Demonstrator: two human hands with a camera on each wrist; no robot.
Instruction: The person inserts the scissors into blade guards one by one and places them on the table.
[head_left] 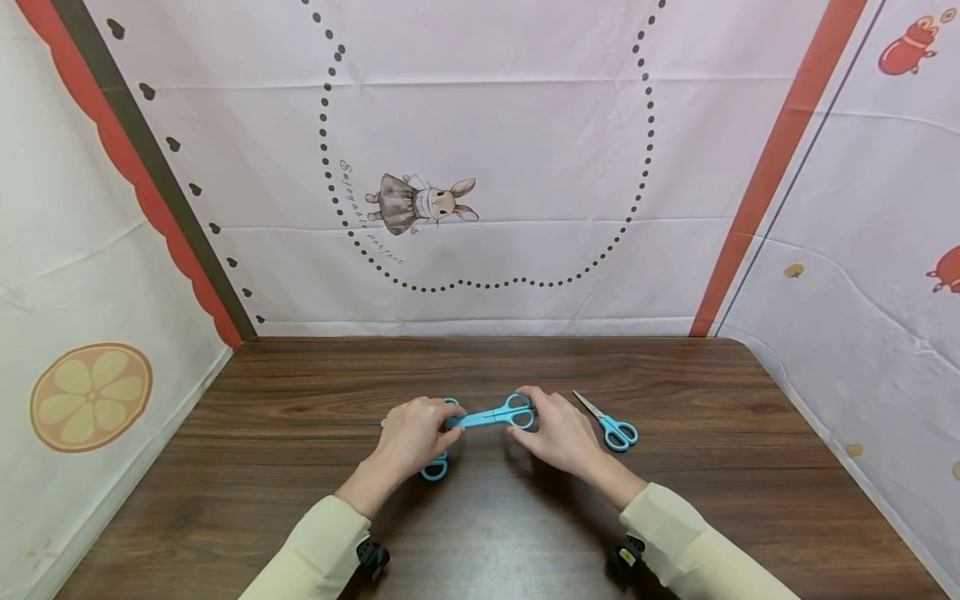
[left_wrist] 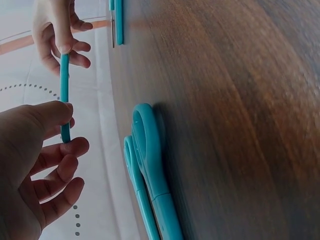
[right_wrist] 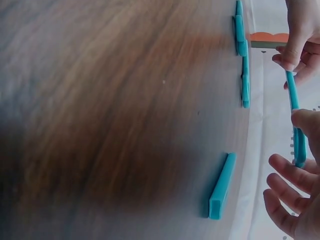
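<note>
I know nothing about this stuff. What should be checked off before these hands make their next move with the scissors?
1. Held scissors off the table: ok, the wrist views show them raised.
2. Both hands on them: ok. The left hand pinches the covered end; the right hand holds the handles.
3. Held blades covered: ok. A blue cover is on; no metal shows.
4. Rightmost scissors covered: not ok, blade bare.
5. Loose cover present: ok, on the table.
6. Scissors below the left hand fully covered: cannot tell, partly hidden.
</note>
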